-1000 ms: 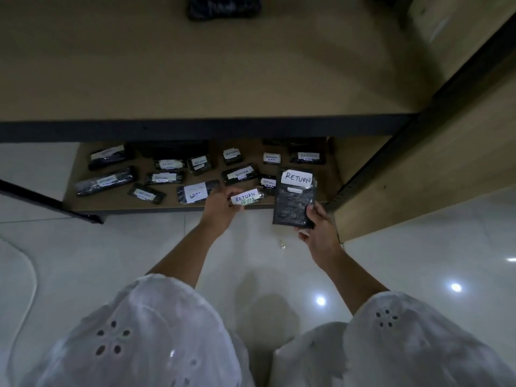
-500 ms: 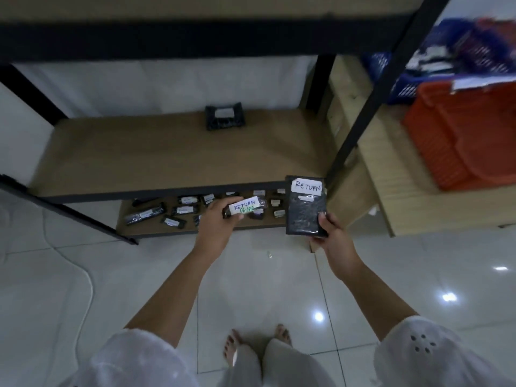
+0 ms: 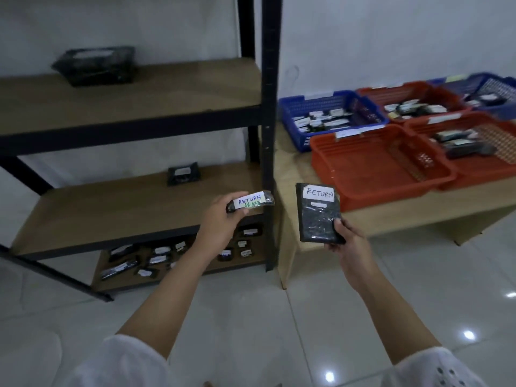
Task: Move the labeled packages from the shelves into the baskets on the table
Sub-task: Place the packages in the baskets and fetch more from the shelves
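Head view: left hand pinches a slim black pkg btw thumb and fingers. Its white label reads RETURN in blue w/ green digits under. It's up in the air in front of the middle shelf. Right hand grips a flat black pkg by its lower corner, upright, white RETURN label at top, held just before the surface edge, near the orange basket. More labeled pkgs lie on the bottom shelf; the blue basket behind holds others.
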`<act>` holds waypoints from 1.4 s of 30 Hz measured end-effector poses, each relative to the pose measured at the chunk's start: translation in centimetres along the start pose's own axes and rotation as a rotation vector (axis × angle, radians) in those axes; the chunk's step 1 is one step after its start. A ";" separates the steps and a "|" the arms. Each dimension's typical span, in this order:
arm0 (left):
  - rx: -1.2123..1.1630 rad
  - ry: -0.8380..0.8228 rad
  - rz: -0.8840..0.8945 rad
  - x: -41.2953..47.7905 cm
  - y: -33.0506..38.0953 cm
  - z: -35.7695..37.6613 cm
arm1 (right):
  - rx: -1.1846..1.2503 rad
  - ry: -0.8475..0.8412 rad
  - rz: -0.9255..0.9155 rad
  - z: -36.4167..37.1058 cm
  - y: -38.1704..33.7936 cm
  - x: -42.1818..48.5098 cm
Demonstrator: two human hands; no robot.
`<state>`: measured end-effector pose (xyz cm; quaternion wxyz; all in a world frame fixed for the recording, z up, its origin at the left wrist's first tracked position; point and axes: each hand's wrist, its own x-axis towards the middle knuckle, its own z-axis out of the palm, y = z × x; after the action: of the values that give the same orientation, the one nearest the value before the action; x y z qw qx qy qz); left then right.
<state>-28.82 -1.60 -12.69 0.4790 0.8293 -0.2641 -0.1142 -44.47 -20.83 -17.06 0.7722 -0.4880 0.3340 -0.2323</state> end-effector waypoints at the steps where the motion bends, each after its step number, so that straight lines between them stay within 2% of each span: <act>1: -0.011 0.008 0.010 0.0 1.4 1.8 | -0.009 0.002 -0.007 -2.1 -1.2 0.2; 7: -0.047 0.006 0.053 0.9 9.0 12.6 | -0.117 0.006 -0.047 -13.5 -8.7 1.9; 15: -0.103 -0.082 0.150 6.1 16.5 23.3 | -0.134 0.022 -0.044 -22.7 -16.1 7.5; 21: -0.097 -0.111 0.211 14.0 20.2 31.5 | -0.150 0.033 -0.040 -28.7 -20.6 15.5; 32: -0.084 -0.222 0.170 23.1 24.6 44.8 | -0.328 0.108 0.098 -40.5 -27.2 28.2; 42: -0.081 -0.009 -0.010 25.5 26.1 51.8 | -0.501 -0.062 0.353 -46.4 -30.0 40.2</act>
<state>-39.03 -64.08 -15.44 0.5103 0.8101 -0.2574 -0.1307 -53.02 -88.62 -15.33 0.6662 -0.6044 0.4368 0.0099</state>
